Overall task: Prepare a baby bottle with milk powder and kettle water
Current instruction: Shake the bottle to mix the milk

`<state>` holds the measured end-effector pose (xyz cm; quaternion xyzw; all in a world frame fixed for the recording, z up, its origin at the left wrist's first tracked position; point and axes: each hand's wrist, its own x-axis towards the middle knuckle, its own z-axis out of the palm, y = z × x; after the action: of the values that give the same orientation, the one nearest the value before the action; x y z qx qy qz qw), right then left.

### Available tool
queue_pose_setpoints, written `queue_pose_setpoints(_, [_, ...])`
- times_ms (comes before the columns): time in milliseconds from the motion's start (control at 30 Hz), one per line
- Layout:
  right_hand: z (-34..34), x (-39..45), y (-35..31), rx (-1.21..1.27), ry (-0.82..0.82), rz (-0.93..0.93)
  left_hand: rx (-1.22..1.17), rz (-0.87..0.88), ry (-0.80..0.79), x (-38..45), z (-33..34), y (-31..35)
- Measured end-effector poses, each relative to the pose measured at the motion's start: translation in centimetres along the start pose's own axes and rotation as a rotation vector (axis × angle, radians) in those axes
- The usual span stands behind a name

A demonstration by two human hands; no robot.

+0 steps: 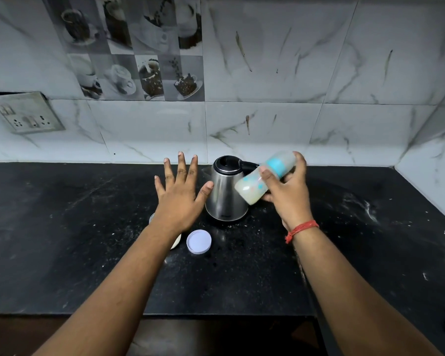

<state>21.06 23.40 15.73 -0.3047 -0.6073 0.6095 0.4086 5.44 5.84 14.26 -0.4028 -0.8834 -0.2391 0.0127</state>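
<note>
Head view looks down on a black stone counter (88, 253) set against a wall of pale marble-look tiles. The right hand (289, 195) grips a baby bottle (266, 177), thumb across the near side and fingers curled round the far side. The bottle is held in the air, lying nearly on its side, its base low and to the left, its cap end up and to the right. It is blurred; its body looks milky, with a blue band around the middle and small coloured marks. In this view the bottle's base overlaps the right side of the kettle (225, 191); whether they touch cannot be told.

The kettle, shiny steel with a black lid and a black handle pointing far right, stands upright on the counter, mid-scene. The left hand (181, 190) hovers just left of it, holding nothing, fingers straight and spread apart, thumb tip right by the kettle's side.

Under the left wrist a small container (176, 242) is mostly hidden, only its rim edges showing. Just right of it, near the kettle, a white round lid (198, 241) lies on the counter. A red thread band (302, 228) circles the right wrist. A switch plate (27, 113) sits on the wall at far left.
</note>
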Motion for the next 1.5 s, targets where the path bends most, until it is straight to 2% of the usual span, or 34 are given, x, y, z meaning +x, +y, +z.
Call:
queue_pose_setpoints(67, [-0.2, 0.3, -0.4, 0.073, 0.083, -0.010, -0.010, -0.003, 0.004, 0.2, 0.0, 0.1])
queue_pose_setpoints(167, [-0.2, 0.6, -1.2, -0.057, 0.002, -0.047, 0.009, 0.002, -0.002, 0.3, -0.1, 0.1])
queue_pose_setpoints(267, [-0.4, 1.1, -1.7, 0.018, 0.095, -0.057, 0.001, 0.001, -0.008, 0.6, -0.1, 0.1])
queue_pose_setpoints(367, [-0.1, 1.2, -2.0, -0.058, -0.001, -0.050, 0.013, 0.010, 0.000, 0.7, -0.1, 0.2])
queue_pose_setpoints(467, [-0.4, 1.5, -1.8, 0.004, 0.053, -0.049, 0.002, 0.011, 0.002, 1.0, 0.0, 0.1])
queue_pose_setpoints(533, [-0.2, 1.4, -1.8, -0.086, -0.042, -0.057, 0.013, 0.014, 0.008, 1.0, 0.1, 0.1])
queue_pose_setpoints(567, [-0.2, 1.4, -1.6, -0.100, -0.031, -0.071, 0.018, 0.013, 0.003, 1.0, 0.1, 0.0])
queue_pose_setpoints(633, [-0.4, 1.6, -1.6, -0.009, 0.090, -0.078, 0.006, 0.003, -0.008, 1.2, 0.2, 0.0])
queue_pose_setpoints(667, [-0.4, 1.7, -1.7, 0.019, 0.099, -0.073, 0.001, 0.001, -0.009, 1.2, 0.2, 0.1])
queue_pose_setpoints(767, [-0.1, 1.9, -1.7, -0.050, -0.005, -0.071, 0.000, 0.006, -0.004, 1.3, 0.1, 0.2])
queue_pose_setpoints(867, [-0.4, 2.2, -1.7, 0.027, 0.114, -0.070, -0.009, 0.002, -0.005, 1.5, 0.2, 0.3])
queue_pose_setpoints(967, [0.0, 2.2, -1.4, -0.052, -0.017, -0.041, 0.011, 0.009, -0.004, 1.7, 0.2, 0.4])
queue_pose_setpoints(1067, [-0.1, 2.5, -1.2, 0.052, 0.082, -0.038, 0.004, 0.010, -0.013, 2.0, 0.5, 0.3])
queue_pose_setpoints(1167, [0.2, 2.6, -1.1, -0.044, -0.023, -0.031, 0.039, 0.021, -0.023, 2.1, 0.7, 0.3])
queue_pose_setpoints(1233, [0.1, 2.9, -0.9, -0.001, 0.064, -0.043, 0.031, 0.018, -0.030, 2.4, 0.7, 0.3])
queue_pose_setpoints(1367, [0.3, 3.1, -1.2, -0.132, 0.006, -0.055, 0.037, 0.028, -0.027, 2.5, 0.7, 0.5])
queue_pose_setpoints(1433, [0.0, 3.4, -1.0, -0.079, 0.123, -0.069, 0.028, 0.025, -0.036, 2.7, 0.8, 0.5])
queue_pose_setpoints(1500, [0.1, 3.5, -1.2, -0.103, 0.070, -0.054, 0.028, 0.023, -0.035, 2.7, 0.9, 0.5])
